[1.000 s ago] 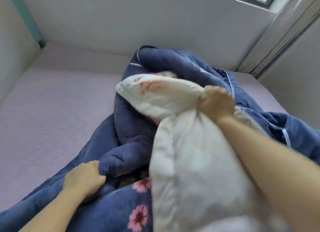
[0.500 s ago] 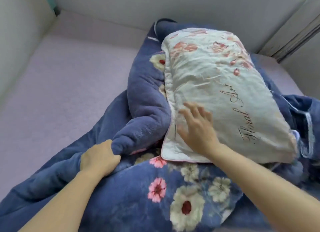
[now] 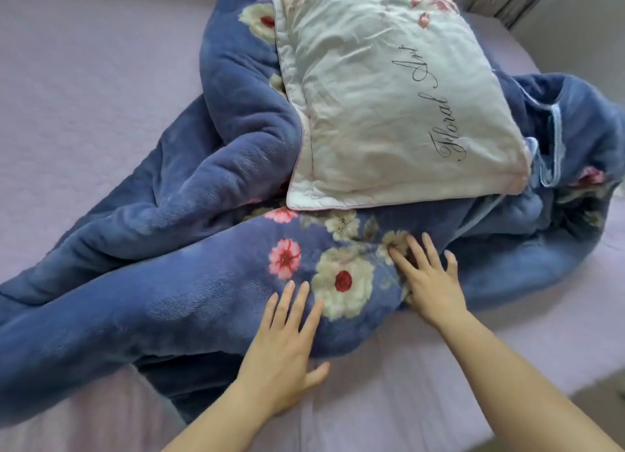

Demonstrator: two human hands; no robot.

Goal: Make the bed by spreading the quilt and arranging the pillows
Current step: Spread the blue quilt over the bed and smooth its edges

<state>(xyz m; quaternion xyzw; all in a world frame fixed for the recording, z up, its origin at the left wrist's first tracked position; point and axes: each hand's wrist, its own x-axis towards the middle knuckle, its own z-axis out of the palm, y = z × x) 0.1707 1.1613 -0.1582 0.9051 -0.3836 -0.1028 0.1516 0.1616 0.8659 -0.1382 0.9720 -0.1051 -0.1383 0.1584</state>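
Bed with lilac sheet across the whole view, bare at the left, along the near edge and at the right. Blue fleece quilt bunched in a crumpled heap across the middle of the bed, unspread; floral face up at the front, plain blue folds at the left. White pillow with pink flower print and script lettering "Floral Art", lying tilted on top of the quilt heap at the far right, lower edge resting on the floral fold. Left hand flat on the near fold of the quilt, fingers straight and close together, thumb out toward the sheet, gripping nothing. Right hand just beside it, fingers straight and spread, laid on the floral face below the pillow, clear of the pillow, holding nothing.
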